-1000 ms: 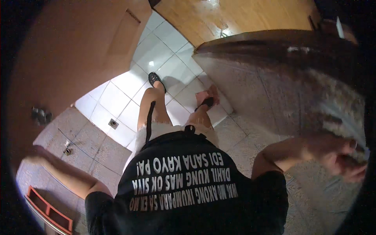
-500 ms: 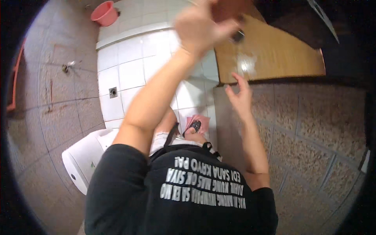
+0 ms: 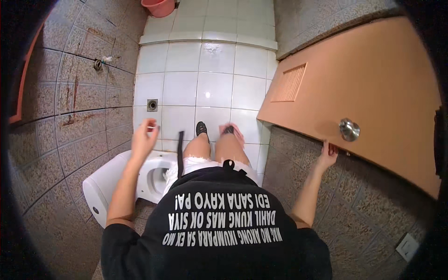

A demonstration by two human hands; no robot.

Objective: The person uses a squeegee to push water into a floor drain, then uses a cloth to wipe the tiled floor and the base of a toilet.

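Note:
My left hand (image 3: 145, 136) is raised at the left, near the white toilet (image 3: 154, 164). Its fingers are loosely bent and slightly smeared, with nothing visible in them. At the right, my right hand (image 3: 328, 155) is by the lower edge of an orange-brown door (image 3: 322, 100), below its round metal knob (image 3: 349, 129). One finger stretches up to the door's edge, seemingly touching it, while the others bend inward; none is on the knob. A pink cloth (image 3: 239, 135) lies at my right foot on the white tiled floor (image 3: 182, 88).
A pink basin (image 3: 159, 7) stands at the far end, beyond a raised tiled ledge (image 3: 210, 41). A drain (image 3: 152, 105) is set in the floor. On the left wall (image 3: 49, 98) sits a tap (image 3: 98, 64). The right wall carries a white switch plate (image 3: 407, 247).
My left hand has come back from the far upper right to the left side. The view has turned, and the orange-brown door now fills the right. My right hand has moved to its edge.

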